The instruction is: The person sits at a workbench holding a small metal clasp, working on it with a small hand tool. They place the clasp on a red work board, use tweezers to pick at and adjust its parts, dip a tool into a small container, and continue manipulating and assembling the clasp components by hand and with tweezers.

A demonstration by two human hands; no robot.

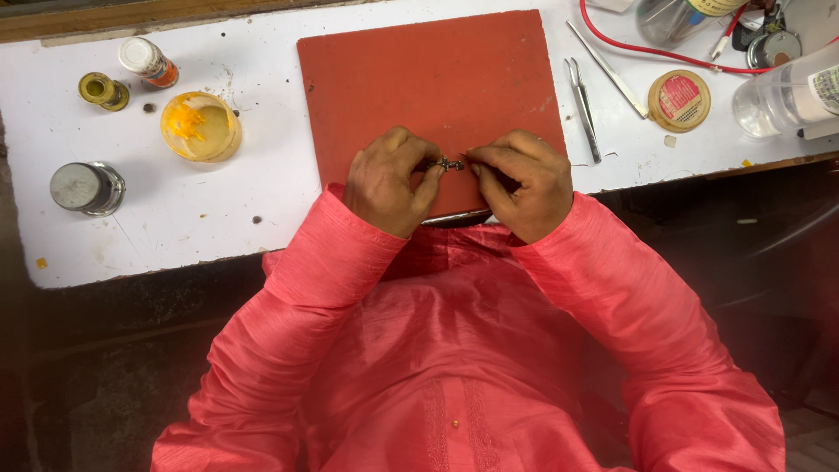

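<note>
Both hands meet over the near edge of the red board [428,79], which lies at the middle of the white desk [262,183]. The left hand [389,179] and right hand [520,183] pinch a small dark metal piece [449,164] between their fingertips, each clamped on one end. Its long axis runs left to right, along the desk's near edge. Tweezers [584,109] lie just beyond the board's right edge; a yellow-filled dish [201,127] sits toward the desk's left end.

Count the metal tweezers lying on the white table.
2, both right of the red square mat: short steel tweezers lying beside its right edge, and long thin steel tweezers angled farther right. More may sit hidden in the clear jar.
</note>
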